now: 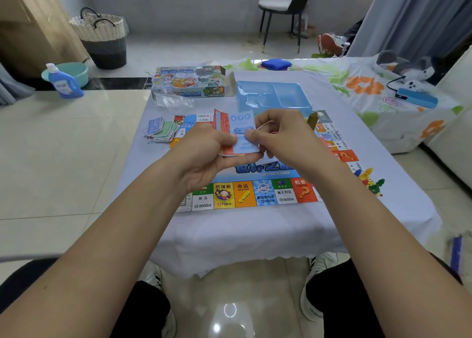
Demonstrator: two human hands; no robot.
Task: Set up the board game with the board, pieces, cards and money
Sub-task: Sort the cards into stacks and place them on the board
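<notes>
Far left, floor: a blue detergent bottle (65,82) is standing in front of a teal basin (74,72), with a woven basket (102,40) sitting behind them.
Worktop: a low worktop (255,225) draped in a pale cloth is filling the centre of the view, with the person's knees and shoes showing beneath its near edge.
Money: a loose pile of paper money (161,130) is lying at the board's far left corner, overlapping its edge.
Game box: the empty game box (190,82) is lying at the far left of the worktop with an end flap hanging open, and a clear plastic bag (173,101) is lying just in front of it.
Board: the game board (245,193) is lying flat in the middle of the worktop, its near row of coloured squares facing the person.
Left hand: the left hand (207,156) is gripping a stack of cards (241,136) above the board, thumb pressing on the front card, fingers curling beneath.
Right hand: the right hand (277,136) is pinching a thin rubber band (264,126) at the stack's right edge.
Tray: a light blue plastic tray (273,96) is sitting beyond the hands, at the board's far edge.
Pieces: small colourful playing pieces (371,182) are lying in a cluster on the cloth just off the board's right edge.
Far right: a flowered bedsheet (365,87) is spreading beside the worktop, carrying a blue device (417,98).
</notes>
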